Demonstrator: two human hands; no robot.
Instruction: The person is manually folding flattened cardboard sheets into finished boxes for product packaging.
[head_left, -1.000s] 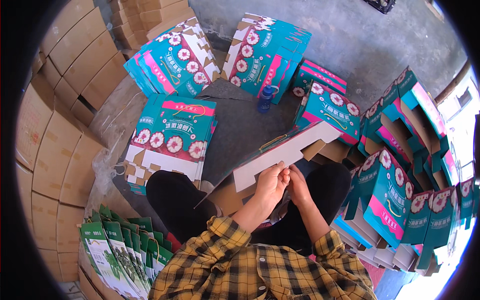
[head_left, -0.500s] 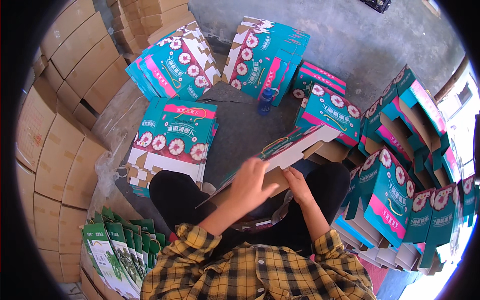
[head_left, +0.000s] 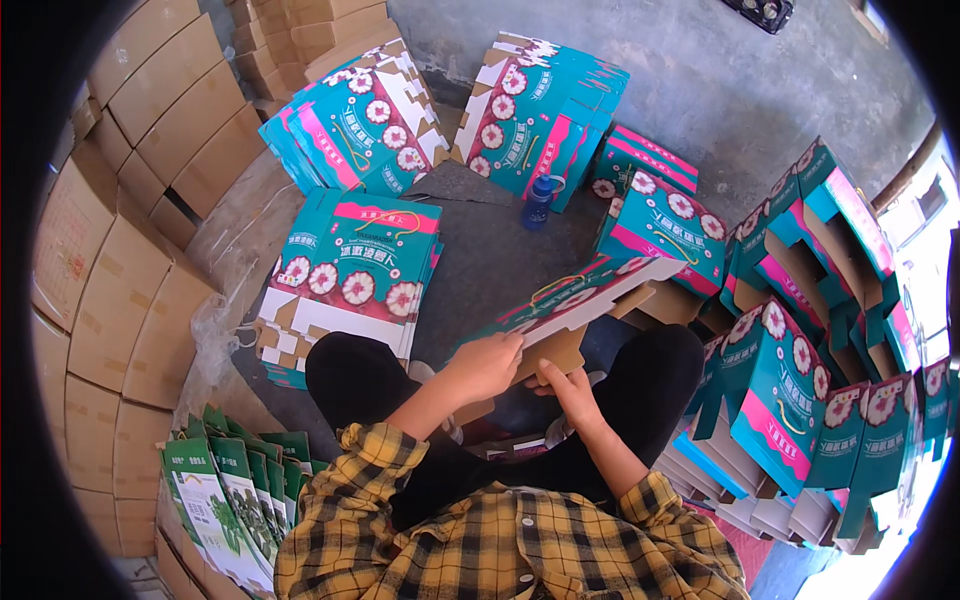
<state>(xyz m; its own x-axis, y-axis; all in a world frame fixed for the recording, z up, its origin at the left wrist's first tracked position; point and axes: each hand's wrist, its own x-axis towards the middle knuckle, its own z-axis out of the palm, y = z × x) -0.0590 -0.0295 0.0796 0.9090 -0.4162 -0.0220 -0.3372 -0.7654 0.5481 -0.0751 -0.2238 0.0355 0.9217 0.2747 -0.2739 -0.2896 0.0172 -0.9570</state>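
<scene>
Presently, the seated person in a yellow and black checked shirt (head_left: 520,545) has one teal printed carton (head_left: 590,306) in front of the body, held tilted above the gap between the two knees in black trousers (head_left: 350,378). The left hand (head_left: 487,366) is closed around the near left end of this carton, with its fingers wrapped over the white edge. The right hand (head_left: 567,390) is just beside it, at the brown inner flap (head_left: 557,351); its fingers are bent together, but I cannot tell from here if they pinch the flap or only touch it.

On the dark floor mat (head_left: 470,265), beyond the person's left knee, there lies a stack of flat cartons (head_left: 365,255) of the same kind. Farther away, two more stacks lean back, the left one (head_left: 345,130) and the right one (head_left: 540,115), and a blue bottle (head_left: 537,207) stands near the right one. At the person's right side I see many cartons already folded into shape (head_left: 765,400). At the left side are green printed packages (head_left: 225,500), a clear plastic bag (head_left: 213,340) and a high pile of brown boxes (head_left: 130,290).
</scene>
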